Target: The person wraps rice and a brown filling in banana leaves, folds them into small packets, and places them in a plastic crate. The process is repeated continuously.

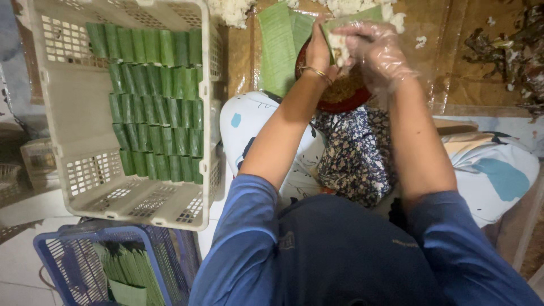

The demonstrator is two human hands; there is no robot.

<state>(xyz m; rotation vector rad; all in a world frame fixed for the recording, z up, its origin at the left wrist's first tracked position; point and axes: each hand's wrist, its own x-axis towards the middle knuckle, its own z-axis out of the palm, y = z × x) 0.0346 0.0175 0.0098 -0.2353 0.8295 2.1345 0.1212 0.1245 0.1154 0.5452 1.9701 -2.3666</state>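
Brown mat [453, 51], hands [351, 48] perhaps cupping leaf [345, 22]

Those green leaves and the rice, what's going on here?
A person is filling a green leaf with white rice. The left hand cups the leaf while the right hand, in a clear plastic glove, presses rice into it, above a red bowl of brownish filling. More rice lies on the work surface. A pale crate to the left holds rows of finished green leaf rolls.
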